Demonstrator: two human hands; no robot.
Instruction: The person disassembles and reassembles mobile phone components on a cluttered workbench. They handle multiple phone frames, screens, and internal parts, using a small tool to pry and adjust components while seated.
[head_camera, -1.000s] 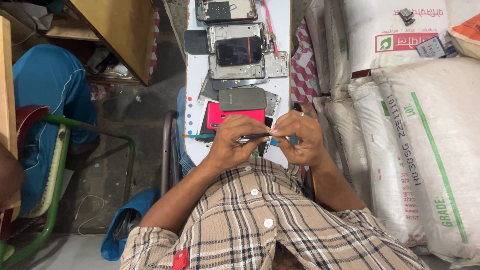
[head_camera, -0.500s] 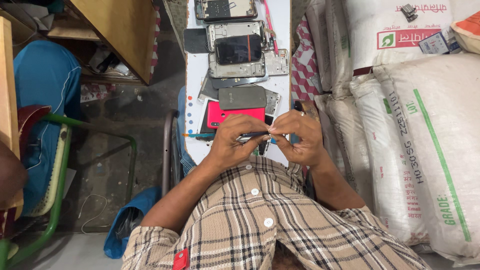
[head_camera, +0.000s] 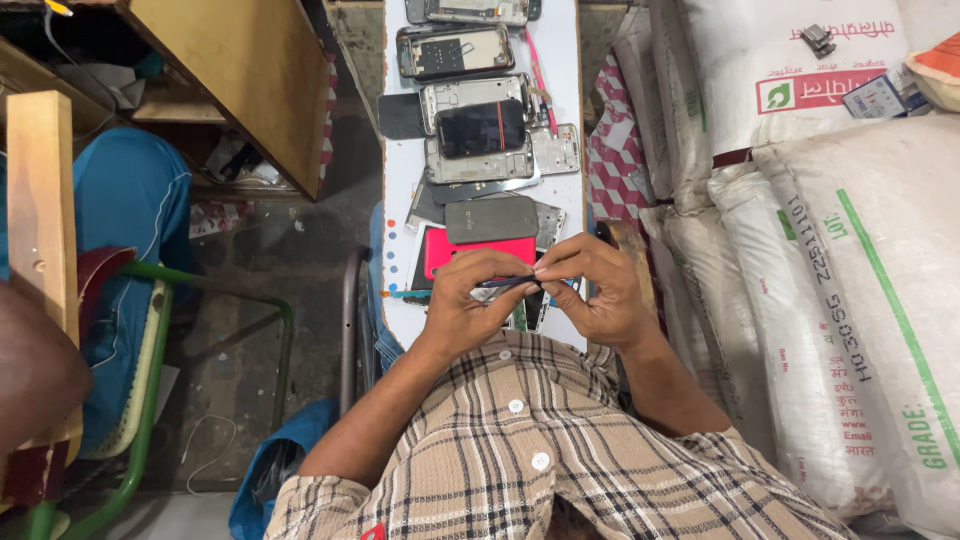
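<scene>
My left hand (head_camera: 470, 300) and my right hand (head_camera: 595, 285) meet over the near end of a narrow white table (head_camera: 405, 180). Both pinch a thin dark tool (head_camera: 510, 283) that runs between their fingertips. Under the hands lies a small phone part (head_camera: 530, 310), mostly hidden. Just beyond the fingers sit a red phone cover (head_camera: 480, 252) and a dark grey back panel (head_camera: 490, 218).
Several opened phone frames and a dark-screened phone (head_camera: 480, 128) lie farther along the table. White woven sacks (head_camera: 840, 280) are stacked on the right. A wooden cabinet (head_camera: 230, 70), a green metal chair frame (head_camera: 150, 380) and a person in blue (head_camera: 130, 210) are on the left.
The view has shifted slightly. My hands stay together on the thin tool, with only small finger movement.
</scene>
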